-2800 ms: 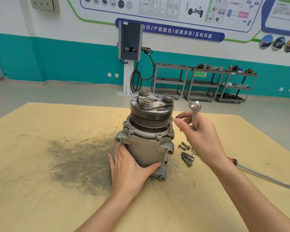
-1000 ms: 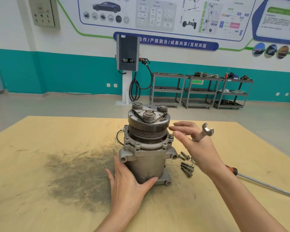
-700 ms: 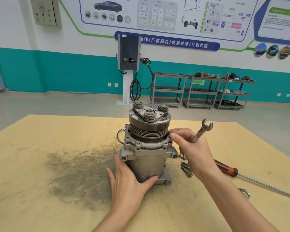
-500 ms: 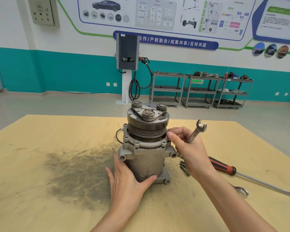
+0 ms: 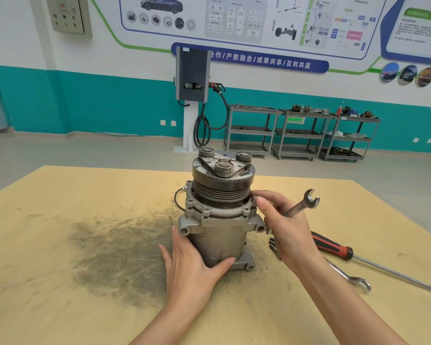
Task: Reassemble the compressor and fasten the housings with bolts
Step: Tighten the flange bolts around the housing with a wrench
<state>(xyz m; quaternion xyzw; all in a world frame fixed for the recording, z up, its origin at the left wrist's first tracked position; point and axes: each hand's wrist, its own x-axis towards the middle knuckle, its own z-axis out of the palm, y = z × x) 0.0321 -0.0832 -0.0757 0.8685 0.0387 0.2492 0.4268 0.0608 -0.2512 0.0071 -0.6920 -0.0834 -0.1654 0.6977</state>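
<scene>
The compressor (image 5: 220, 212) stands upright in the middle of the wooden table (image 5: 60, 295), pulley end up, right in front of me and between my two hands. My left hand (image 5: 193, 272) is on its near lower side: palm against the grey body, fingers spread up the left flank, thumb hooked round the front near the base. My right hand (image 5: 284, 227) is up at the right edge of the upper flange, just below the grooved pulley. Thumb and forefinger are pinched together right at the flange rim, on a bolt head there I think, though the bolt itself is too hidden to be sure. The remaining fingers of that hand curl round a wrench (image 5: 302, 204), whose open jaw end sticks up and to the right, clear of the housing.

Behind my right wrist, a few loose bolts (image 5: 273, 246) lie on the table just beside the compressor's base. Farther right lie a red-handled screwdriver (image 5: 358, 257) and a second spanner (image 5: 351, 277), ring end toward me. A dark smear of grime (image 5: 115, 255) covers the table to the left of the compressor.
</scene>
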